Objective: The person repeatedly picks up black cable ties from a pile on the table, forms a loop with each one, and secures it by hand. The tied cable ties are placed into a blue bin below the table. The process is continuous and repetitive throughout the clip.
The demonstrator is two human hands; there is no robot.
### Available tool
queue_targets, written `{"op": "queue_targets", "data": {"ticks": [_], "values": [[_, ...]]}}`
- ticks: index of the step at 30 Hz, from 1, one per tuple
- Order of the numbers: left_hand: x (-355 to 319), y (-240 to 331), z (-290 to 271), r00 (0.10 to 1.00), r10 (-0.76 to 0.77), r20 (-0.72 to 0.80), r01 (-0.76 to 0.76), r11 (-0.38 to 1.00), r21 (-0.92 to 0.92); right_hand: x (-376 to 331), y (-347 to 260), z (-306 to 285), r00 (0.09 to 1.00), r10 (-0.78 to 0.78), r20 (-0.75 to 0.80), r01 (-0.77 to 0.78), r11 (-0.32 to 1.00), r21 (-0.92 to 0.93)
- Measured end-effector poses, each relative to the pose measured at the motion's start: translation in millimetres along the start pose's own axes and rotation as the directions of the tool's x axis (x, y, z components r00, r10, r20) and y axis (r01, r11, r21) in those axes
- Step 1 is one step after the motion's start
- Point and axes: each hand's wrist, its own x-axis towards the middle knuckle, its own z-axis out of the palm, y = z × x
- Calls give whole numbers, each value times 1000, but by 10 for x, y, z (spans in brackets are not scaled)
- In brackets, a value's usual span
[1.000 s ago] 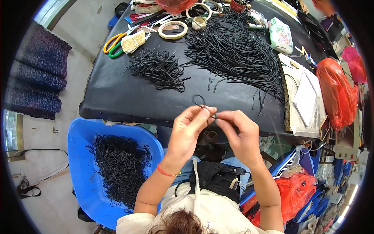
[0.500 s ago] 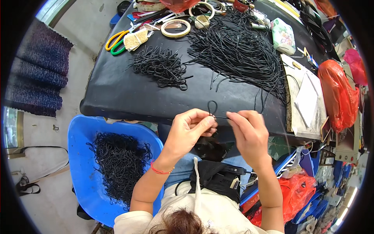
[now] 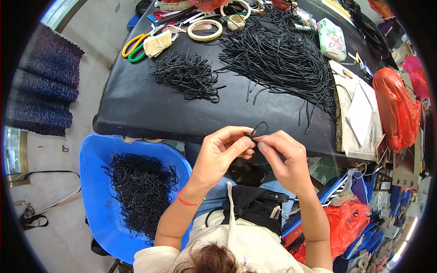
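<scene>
Between my two hands, just off the table's near edge, is a thin black cord [image 3: 261, 124] whose loop stands up above the fingertips. My left hand [image 3: 226, 148] pinches it between thumb and forefinger, the other fingers curled in. From the other side my right hand [image 3: 284, 157] grips it with thumb and fingertips, close against the left. Any knot at the pinch is too small to make out. Beyond my hands on the black table [image 3: 154, 109] lie a small heap of looped black cords [image 3: 186, 75] and a larger pile of long straight black cords [image 3: 277, 63].
At lower left a blue tub [image 3: 93, 182] holds tangled black cord loops [image 3: 141, 195]. Scissors [image 3: 136, 45] and tape rolls [image 3: 205, 38] lie at the table's back. Right are a tissue pack [image 3: 331, 40], a pale board [image 3: 343, 141] and a red bag [image 3: 393, 109].
My right hand has moved left to meet my left hand, so the stretched cord end between them no longer shows. The loop now leans to the right.
</scene>
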Motion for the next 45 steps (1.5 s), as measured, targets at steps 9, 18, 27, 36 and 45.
{"op": "queue_targets", "data": {"ticks": [9, 18, 27, 36, 45], "values": [[-10, -56, 30, 995, 82, -55, -78, 995, 69, -105, -73, 24, 927, 303, 222, -375, 703, 604], [-87, -162, 204, 901, 393, -185, -282, 853, 439, -57, -84, 272, 913, 364, -184, -290, 897, 333], [-144, 8, 115, 983, 181, 17, -151, 757, 635, 7, 136, 143, 978, 209, -25, -196, 947, 255], [-145, -159, 171, 996, 86, -39, -75, 973, 220, 12, 46, 283, 895, 437, -89, -295, 729, 617], [-144, -60, 49, 998, 37, 52, -50, 959, 278, -89, 33, 81, 821, 551, 151, -517, 604, 606]]}}
